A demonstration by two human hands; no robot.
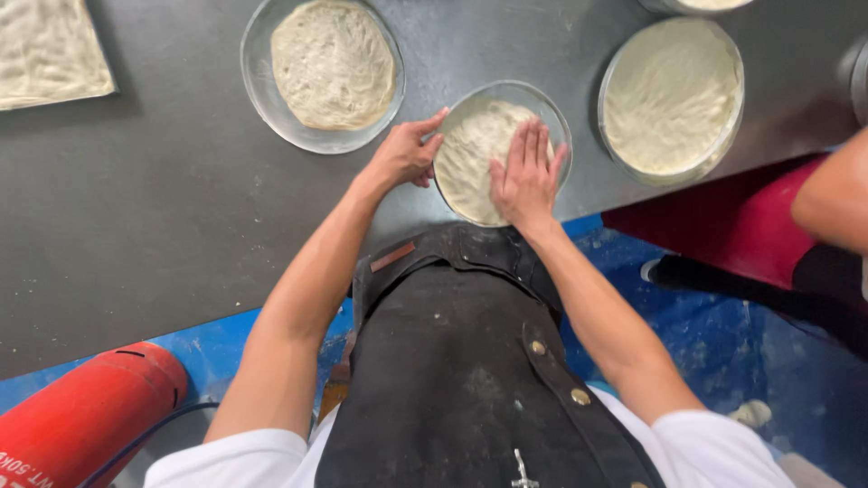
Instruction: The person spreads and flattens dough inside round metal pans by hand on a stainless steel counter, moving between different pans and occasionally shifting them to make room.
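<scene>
A round metal pan [551, 110] with a flat disc of pale dough [470, 154] sits at the near edge of the dark counter. My right hand [527, 176] lies flat on the dough, fingers together and pointing away from me. My left hand [405, 154] grips the pan's left rim, thumb along the edge. Both forearms reach out over my black apron [461, 361].
Another pan with dough [333, 63] stands to the far left, a third [671, 95] to the right, and a rectangular dough sheet [45, 50] lies at the top left. Another person's arm [836, 194] enters at right. A red cylinder [86, 411] lies on the blue floor.
</scene>
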